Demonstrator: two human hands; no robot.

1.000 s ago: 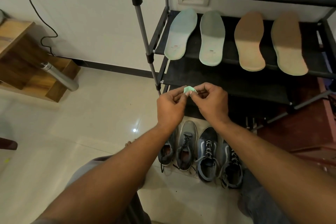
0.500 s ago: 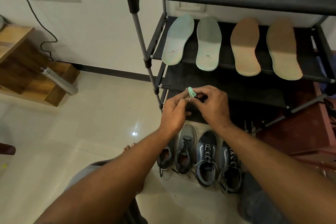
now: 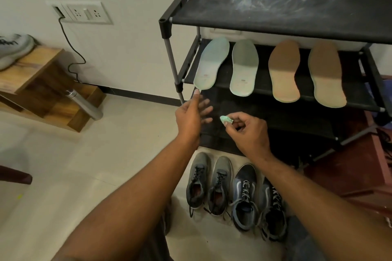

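The right hand point(image 3: 250, 133) pinches a small crumpled mint-green scrap point(image 3: 226, 119) near the black fabric shoe rack's middle shelf point(image 3: 263, 70). The left hand point(image 3: 192, 113), fingers spread open, reaches for the heel of the leftmost pale green foam insole point(image 3: 212, 63). It looks not yet grasped, so picking it up remains.

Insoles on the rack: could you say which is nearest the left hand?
The leftmost green insole; the left hand reaches just below its near end.
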